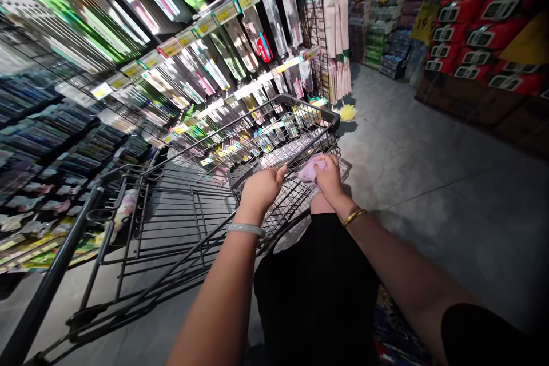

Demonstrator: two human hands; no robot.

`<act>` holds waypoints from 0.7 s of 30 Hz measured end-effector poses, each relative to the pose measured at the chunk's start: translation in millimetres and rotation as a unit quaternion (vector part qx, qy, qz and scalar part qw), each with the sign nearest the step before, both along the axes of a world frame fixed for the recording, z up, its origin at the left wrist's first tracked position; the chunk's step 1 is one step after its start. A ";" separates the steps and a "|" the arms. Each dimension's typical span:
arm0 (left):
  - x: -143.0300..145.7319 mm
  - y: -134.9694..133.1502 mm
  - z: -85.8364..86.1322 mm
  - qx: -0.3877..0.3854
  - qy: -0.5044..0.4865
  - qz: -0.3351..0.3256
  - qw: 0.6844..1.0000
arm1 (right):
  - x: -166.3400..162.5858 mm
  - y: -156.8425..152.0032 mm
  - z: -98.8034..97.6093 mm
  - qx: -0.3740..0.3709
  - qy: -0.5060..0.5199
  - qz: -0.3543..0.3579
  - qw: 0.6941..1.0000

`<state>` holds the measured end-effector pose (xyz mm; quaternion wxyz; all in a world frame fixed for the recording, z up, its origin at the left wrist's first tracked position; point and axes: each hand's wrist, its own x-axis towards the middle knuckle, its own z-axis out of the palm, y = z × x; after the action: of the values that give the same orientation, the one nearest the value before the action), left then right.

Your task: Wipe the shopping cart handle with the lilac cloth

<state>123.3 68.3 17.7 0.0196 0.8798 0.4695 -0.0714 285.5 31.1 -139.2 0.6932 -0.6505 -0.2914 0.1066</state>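
Note:
My left hand (pixel 262 190), with a pale bangle at its wrist, is closed over the near top rail of a black wire shopping cart (pixel 201 211). Its fingertips are hidden on the far side. Bunched in my right hand (pixel 330 176) is a light purple cloth (pixel 311 170), held just outside the cart's near side, close to the rail. A gold bangle circles the right wrist. Both hands are near the cart's front end.
Beyond the cart, a shelf rack (pixel 201 91) carries hanging packaged goods and price tags. Red packs (pixel 476 34) are stacked at right on brown boxes (pixel 463 103). Grey tiled floor (pixel 412 160) lies between. The cart's push handle (pixel 51 280) is at left; a yellow fluffy item (pixel 346 112) is near the rack's end.

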 end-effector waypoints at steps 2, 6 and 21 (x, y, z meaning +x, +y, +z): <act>-2.2 0.5 0.7 0.002 0.004 0.002 1.000 | 1.3 -3.5 -26.0 -0.033 0.033 0.005 0.999; -8.0 2.8 2.6 0.001 0.016 0.013 1.000 | 5.0 -7.3 -13.2 -0.015 0.029 0.012 0.999; -31.0 9.8 7.4 -0.070 -0.003 0.025 0.997 | 6.4 -6.9 -12.8 -0.023 0.070 0.028 0.997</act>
<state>92.3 78.1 25.1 0.0846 0.8646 0.4848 -0.1013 291.9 24.2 -151.9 0.6935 -0.6488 -0.2581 0.1777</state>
